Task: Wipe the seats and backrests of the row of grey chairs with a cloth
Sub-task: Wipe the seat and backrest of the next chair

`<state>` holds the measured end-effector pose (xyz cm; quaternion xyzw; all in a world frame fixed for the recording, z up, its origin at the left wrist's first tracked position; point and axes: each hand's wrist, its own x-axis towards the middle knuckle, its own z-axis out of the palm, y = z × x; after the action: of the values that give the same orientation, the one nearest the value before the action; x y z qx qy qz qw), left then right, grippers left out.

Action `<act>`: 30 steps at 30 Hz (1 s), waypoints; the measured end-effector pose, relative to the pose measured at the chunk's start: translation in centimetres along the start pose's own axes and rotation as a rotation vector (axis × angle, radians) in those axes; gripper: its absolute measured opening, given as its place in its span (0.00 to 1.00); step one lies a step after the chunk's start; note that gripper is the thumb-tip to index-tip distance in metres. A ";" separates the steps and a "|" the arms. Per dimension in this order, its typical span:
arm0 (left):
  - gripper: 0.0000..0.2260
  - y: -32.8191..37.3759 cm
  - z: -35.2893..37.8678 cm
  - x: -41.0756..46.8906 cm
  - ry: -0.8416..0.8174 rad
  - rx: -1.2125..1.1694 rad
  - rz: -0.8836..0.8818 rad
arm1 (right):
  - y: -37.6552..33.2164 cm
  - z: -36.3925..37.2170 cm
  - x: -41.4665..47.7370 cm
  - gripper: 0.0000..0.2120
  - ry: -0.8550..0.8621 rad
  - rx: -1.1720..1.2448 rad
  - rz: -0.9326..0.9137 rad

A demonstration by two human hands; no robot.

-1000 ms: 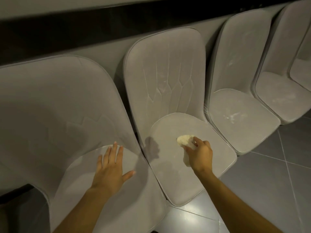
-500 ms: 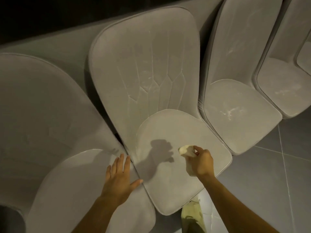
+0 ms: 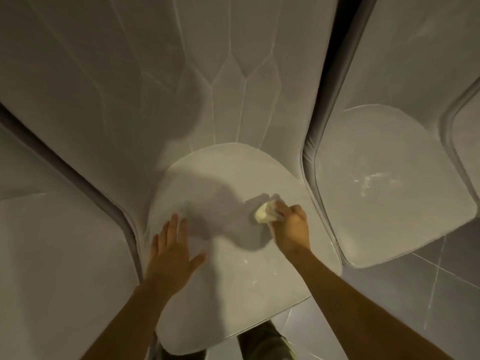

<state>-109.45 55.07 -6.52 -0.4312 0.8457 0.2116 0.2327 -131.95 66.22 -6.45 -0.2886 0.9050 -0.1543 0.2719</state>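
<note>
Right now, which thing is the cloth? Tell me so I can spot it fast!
Look at the middle grey chair. On the right part of its seat, the right hand grips a small crumpled wad: the cloth. It is pale cream, lighter than the grey seat around it.

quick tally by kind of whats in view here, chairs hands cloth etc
grey chairs: 4 (the far-right one is only a sliver at the frame edge)
hands: 2, left hand, right hand
cloth: 1
total: 7
</note>
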 end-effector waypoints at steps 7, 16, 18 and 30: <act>0.47 -0.7 3.3 3.4 0.082 -0.090 -0.062 | 0.6 3.8 1.9 0.23 0.108 -0.070 0.014; 0.51 -2.4 5.5 4.2 0.079 -0.129 -0.039 | -0.6 4.4 3.9 0.27 0.317 -0.054 0.066; 0.50 -2.4 5.6 4.3 0.062 -0.135 -0.041 | -0.3 3.9 5.4 0.25 0.358 -0.056 0.088; 0.59 -1.7 3.9 4.1 0.096 -0.080 -0.061 | -1.6 6.1 2.2 0.11 0.279 0.055 -0.327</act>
<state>-109.36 53.77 -12.21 -0.4752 0.8333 0.2170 0.1808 -129.24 62.85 -11.55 -0.3999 0.8704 -0.2594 0.1230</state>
